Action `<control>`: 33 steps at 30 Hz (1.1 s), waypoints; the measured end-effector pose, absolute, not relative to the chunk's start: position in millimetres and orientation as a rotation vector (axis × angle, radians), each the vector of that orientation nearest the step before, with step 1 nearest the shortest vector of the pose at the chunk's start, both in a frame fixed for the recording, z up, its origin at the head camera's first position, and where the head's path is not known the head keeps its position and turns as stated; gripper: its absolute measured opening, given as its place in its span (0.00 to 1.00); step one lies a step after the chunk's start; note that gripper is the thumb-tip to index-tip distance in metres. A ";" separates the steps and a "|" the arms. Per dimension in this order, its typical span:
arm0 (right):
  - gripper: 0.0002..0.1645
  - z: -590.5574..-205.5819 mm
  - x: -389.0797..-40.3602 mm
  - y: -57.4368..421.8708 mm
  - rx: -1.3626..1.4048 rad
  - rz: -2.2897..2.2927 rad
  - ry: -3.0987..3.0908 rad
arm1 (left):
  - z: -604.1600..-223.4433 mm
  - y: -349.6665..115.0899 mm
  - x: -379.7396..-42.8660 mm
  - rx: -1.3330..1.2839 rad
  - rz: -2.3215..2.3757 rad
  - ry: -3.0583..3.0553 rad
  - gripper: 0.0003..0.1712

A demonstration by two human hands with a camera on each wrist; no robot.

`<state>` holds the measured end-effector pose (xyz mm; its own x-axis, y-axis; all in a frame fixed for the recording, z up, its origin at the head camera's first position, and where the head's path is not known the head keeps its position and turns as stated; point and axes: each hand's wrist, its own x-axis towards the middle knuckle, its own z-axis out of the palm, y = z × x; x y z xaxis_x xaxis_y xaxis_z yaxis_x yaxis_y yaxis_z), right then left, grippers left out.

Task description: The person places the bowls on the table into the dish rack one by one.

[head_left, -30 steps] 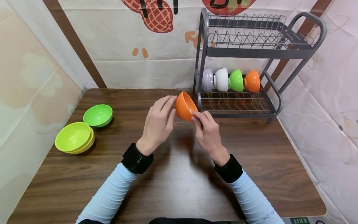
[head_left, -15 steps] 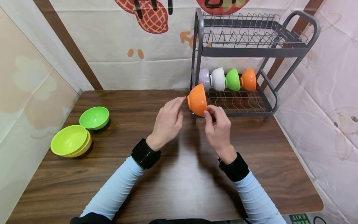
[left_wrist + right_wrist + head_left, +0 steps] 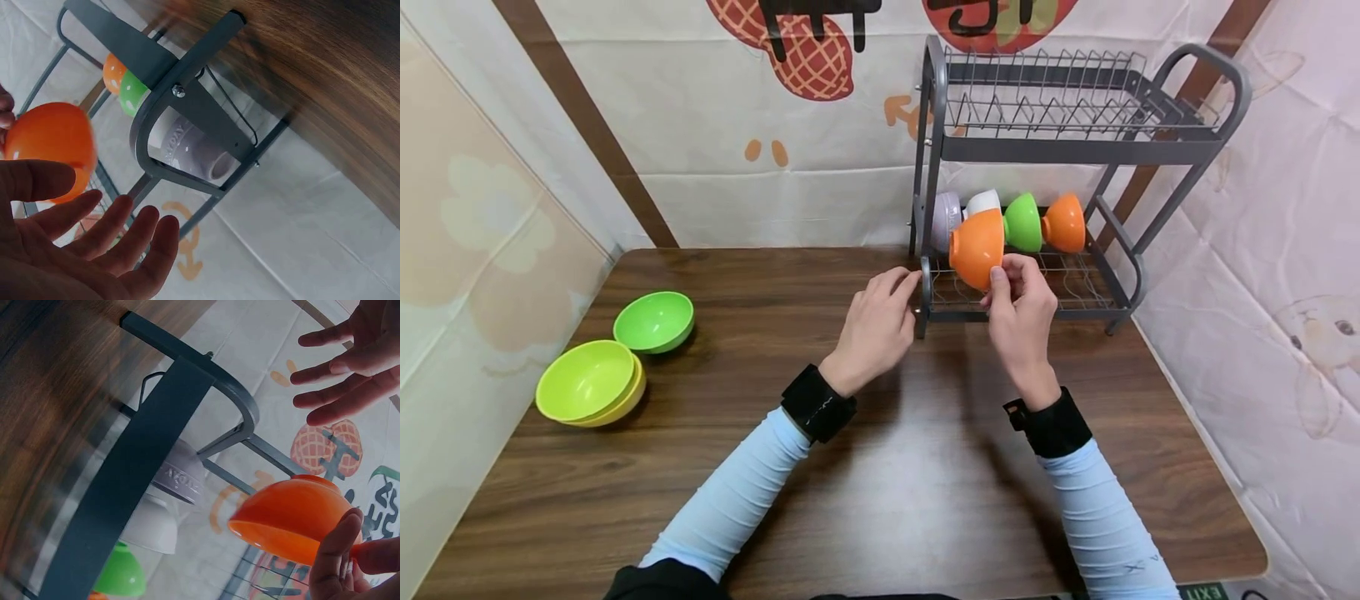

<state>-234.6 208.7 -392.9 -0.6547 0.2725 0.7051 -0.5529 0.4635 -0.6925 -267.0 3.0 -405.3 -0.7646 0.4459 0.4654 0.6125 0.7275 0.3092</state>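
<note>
An orange bowl (image 3: 977, 248), tipped on its side, is pinched at its rim by my right hand (image 3: 1024, 312), just in front of the rack's lower shelf. My left hand (image 3: 877, 329) holds nothing; its fingers reach forward beside the rack's left post, apart from the bowl in the right wrist view. Behind the held bowl, a lilac bowl (image 3: 945, 222), a white bowl (image 3: 983, 202), a green bowl (image 3: 1023, 223) and another orange bowl (image 3: 1064, 223) stand on edge in a row on the lower shelf. The held bowl partly hides the white one.
The grey two-tier dish rack (image 3: 1075, 151) stands at the table's back right, with wire slots on both tiers. At the left of the wooden table (image 3: 760, 283) lie a green bowl (image 3: 655, 322) and a lime bowl (image 3: 586, 379) nested in a yellow bowl (image 3: 625, 407).
My right hand has carried the orange bowl rightward to the front of the lower shelf. My left hand has followed to the right and no longer touches the bowl.
</note>
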 end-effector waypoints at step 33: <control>0.14 -395.3 -308.4 218.9 -0.102 1.775 -2.385 | -421.0 13.3 -277.6 -0.899 -0.433 -2.678 0.28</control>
<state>-308.4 218.9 -395.3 -0.9838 0.1538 0.0924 -0.0444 0.2903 -0.9559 -277.6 13.3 -421.0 -0.7662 0.5352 0.3556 0.6200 0.7611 0.1905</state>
